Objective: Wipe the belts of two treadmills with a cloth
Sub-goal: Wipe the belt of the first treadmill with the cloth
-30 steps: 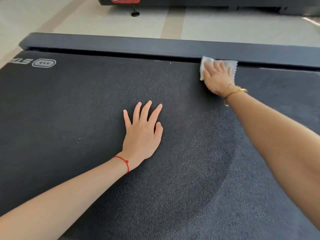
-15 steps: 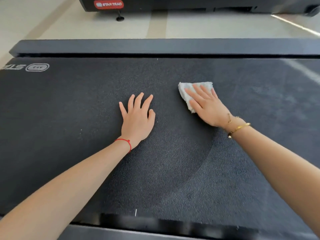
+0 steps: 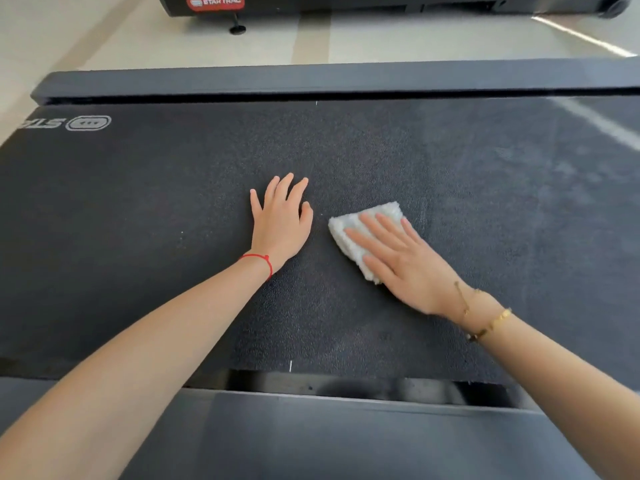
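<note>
A dark textured treadmill belt (image 3: pixel 138 220) fills most of the view. My left hand (image 3: pixel 280 220) rests flat on the belt near its middle, fingers straight and spread, with a red string at the wrist. Just to its right, my right hand (image 3: pixel 401 261) presses a folded white cloth (image 3: pixel 349 237) onto the belt with straight fingers. The cloth shows past the fingertips and on the hand's left side. The back end of a second treadmill (image 3: pixel 346 3), with a red logo badge, stands across the floor at the top.
Grey side rails border the belt at the far edge (image 3: pixel 311 79) and the near edge (image 3: pixel 346 441). A light tiled floor (image 3: pixel 415 39) separates the two machines. A small black foot (image 3: pixel 237 28) of the far treadmill stands on the floor.
My right hand has drawn the cloth from the belt's far edge back toward me, to beside my left hand. My left hand stays flat in place.
</note>
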`<state>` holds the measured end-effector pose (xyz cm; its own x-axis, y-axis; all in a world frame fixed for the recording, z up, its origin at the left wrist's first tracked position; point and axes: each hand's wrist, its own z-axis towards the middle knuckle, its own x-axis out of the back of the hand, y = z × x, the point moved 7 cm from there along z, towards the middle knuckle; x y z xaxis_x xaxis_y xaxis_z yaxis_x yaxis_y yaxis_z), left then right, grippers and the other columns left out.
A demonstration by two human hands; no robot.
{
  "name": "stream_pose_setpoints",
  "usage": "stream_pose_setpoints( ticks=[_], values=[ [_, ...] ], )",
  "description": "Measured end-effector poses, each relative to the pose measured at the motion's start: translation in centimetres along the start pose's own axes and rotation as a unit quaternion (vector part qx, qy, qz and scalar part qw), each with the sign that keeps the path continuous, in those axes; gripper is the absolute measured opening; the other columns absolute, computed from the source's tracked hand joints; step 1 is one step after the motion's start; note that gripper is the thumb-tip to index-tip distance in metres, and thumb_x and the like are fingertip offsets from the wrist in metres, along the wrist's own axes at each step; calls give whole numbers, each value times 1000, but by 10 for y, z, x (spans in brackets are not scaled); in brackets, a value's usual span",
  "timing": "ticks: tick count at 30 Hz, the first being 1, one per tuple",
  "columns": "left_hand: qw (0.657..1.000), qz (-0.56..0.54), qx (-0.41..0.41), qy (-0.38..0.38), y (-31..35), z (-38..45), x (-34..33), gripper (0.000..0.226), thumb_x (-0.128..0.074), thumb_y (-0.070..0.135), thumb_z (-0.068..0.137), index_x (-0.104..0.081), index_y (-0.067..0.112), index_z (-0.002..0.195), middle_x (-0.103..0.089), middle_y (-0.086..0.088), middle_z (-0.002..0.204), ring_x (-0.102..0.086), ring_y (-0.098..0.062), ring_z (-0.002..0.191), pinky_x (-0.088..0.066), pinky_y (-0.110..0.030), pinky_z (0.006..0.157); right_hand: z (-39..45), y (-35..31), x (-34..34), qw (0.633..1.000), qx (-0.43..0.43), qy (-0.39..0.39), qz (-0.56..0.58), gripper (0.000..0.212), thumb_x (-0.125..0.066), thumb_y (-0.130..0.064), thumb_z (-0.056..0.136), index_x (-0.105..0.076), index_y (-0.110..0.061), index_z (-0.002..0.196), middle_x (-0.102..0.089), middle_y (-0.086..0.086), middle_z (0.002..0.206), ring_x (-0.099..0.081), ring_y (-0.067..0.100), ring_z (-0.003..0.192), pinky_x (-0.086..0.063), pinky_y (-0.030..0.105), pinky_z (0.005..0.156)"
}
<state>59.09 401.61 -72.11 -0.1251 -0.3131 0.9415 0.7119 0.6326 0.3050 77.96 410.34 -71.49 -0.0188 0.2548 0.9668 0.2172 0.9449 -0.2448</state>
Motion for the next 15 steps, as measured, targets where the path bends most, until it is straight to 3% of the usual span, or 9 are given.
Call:
stream_pose_setpoints(
  ticks=[4,10,15],
  values=[
    [1000,8,-20,-6,-7,-22,2,49,-34,30,104,-30,25,153,-23,-2,162,-11,-20,151,-3,-56,121,0,-10,-5,999,-48,10,18,51,-20,-39,106,-9,-36,155,2,-5,165,9,16,151,10,38,122],
    [1000,16,-20,8,-6,-29,3,49,-34,29,104,-32,25,153,-25,-2,161,-13,-20,151,-4,-56,121,-64,-97,-35,991,129,-33,17,52,-20,-44,105,-11,-34,156,-1,-6,164,9,16,152,9,40,123],
    [1000,17,-23,7,-8,-29,2,49,-35,29,104,-32,25,153,-26,-2,160,-14,-21,150,-4,-56,121,-60,-84,-32,990,134,-24,25,51,-21,-41,106,-13,-35,155,-4,-7,164,4,14,152,4,39,123]
  ],
)
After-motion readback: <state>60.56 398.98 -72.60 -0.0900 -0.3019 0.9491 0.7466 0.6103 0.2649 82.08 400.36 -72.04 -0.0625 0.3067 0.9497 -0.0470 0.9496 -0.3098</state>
